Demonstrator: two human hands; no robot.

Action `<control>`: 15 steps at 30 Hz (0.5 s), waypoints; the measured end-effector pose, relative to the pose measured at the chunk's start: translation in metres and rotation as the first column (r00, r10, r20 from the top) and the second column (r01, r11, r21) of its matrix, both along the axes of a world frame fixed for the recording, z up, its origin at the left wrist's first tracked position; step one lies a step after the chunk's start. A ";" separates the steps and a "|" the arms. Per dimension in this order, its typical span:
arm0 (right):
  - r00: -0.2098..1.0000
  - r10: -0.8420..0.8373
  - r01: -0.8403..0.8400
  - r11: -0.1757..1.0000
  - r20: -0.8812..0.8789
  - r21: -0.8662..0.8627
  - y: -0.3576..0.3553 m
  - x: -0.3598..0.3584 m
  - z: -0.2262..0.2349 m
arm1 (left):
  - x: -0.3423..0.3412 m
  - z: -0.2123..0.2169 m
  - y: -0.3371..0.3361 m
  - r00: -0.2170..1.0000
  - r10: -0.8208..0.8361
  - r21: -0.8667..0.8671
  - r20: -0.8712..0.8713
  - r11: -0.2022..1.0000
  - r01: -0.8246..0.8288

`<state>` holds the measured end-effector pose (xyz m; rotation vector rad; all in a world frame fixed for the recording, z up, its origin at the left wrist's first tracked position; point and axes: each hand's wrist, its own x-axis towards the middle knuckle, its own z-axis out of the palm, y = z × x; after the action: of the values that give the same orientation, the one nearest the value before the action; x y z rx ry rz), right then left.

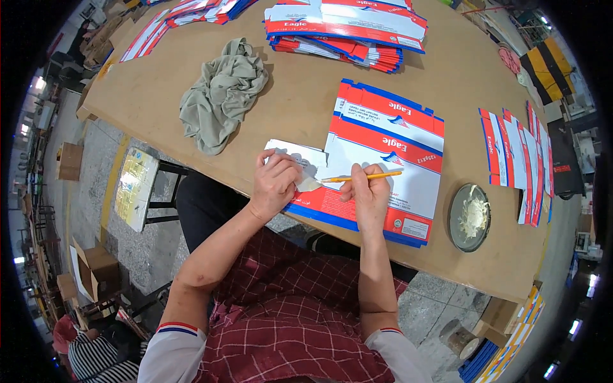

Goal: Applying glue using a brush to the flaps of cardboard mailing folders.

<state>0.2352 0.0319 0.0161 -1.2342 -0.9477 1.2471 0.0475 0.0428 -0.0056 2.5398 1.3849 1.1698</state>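
A flat, unfolded carton (357, 143) in red, white and blue lies at the table's near edge. My right hand (367, 195) pinches a slim yellow paintbrush (370, 177). Its pale tip points left, at the white flap beside the carton's left edge. There my left hand (276, 182) rests with curled fingers, gripping the white flap (300, 155); the fingertips are partly hidden. A shadow and a pale patch show on the card between the two hands. To the right of the carton sits a dark round dish (454, 223) with creamy white paste (474, 216) in it.
A crumpled grey-green cloth (223, 96) lies left of the carton. Stacked flat cartons (345, 29) stand at the far side, and more cartons (517, 156) overlap on the right. A stool (137, 188) is at the left; a person in stripes (96, 354) is lower left.
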 end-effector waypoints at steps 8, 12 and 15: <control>0.991 0.111 -0.107 0.992 0.076 -0.065 0.001 0.007 0.003 | 0.000 -0.001 -0.001 1.000 0.004 0.011 0.006 1.000 -0.004; 0.998 0.056 -0.055 0.996 0.009 -0.064 0.002 0.008 0.002 | 0.001 0.001 -0.002 1.000 0.000 0.006 -0.003 1.000 0.000; 1.000 0.027 -0.027 0.999 -0.008 -0.047 0.005 0.001 0.000 | 0.000 -0.001 -0.001 1.000 -0.001 -0.003 0.004 1.000 0.001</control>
<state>0.2366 0.0370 0.0164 -1.2567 -0.9367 1.3012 0.0472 0.0416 -0.0069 2.5342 1.3827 1.1707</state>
